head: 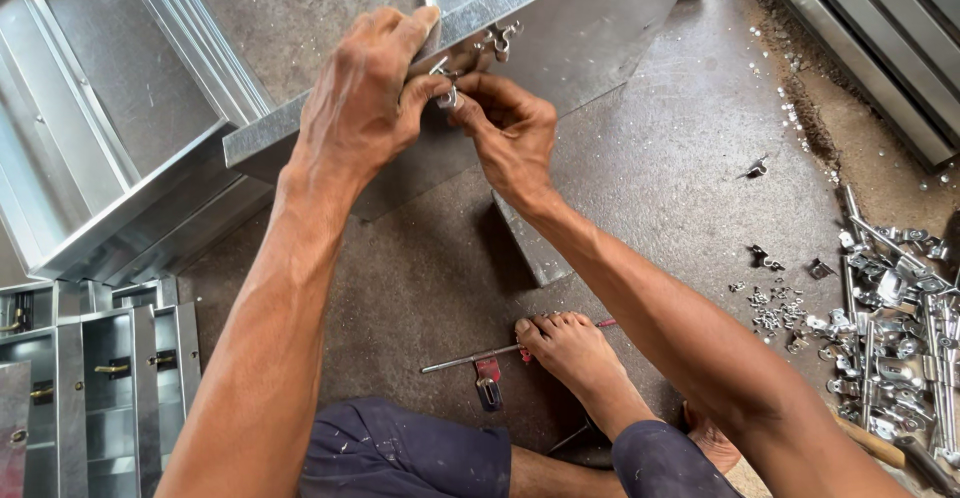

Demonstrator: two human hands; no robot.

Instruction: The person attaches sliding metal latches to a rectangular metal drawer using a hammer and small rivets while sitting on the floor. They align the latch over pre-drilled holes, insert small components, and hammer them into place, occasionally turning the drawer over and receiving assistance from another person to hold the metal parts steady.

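A galvanized sheet-metal box (590, 28) is tilted up off the concrete floor in front of me. My left hand (365, 98) grips its front rim, fingers curled over the edge. My right hand (510, 128) pinches a small metal fastener (447, 93) against that rim, just below a small hinge-like bracket (500, 36) fixed there. The two hands touch at the fingertips. Part of the fastener is hidden by my fingers.
More sheet-metal boxes lie at the left (100, 158) and lower left (100, 378). A heap of metal clasps, rods and screws (890, 338) covers the floor at right. My bare foot (570, 343) rests on a thin rod (470, 358), with a red-handled tool (487, 378) beside it.
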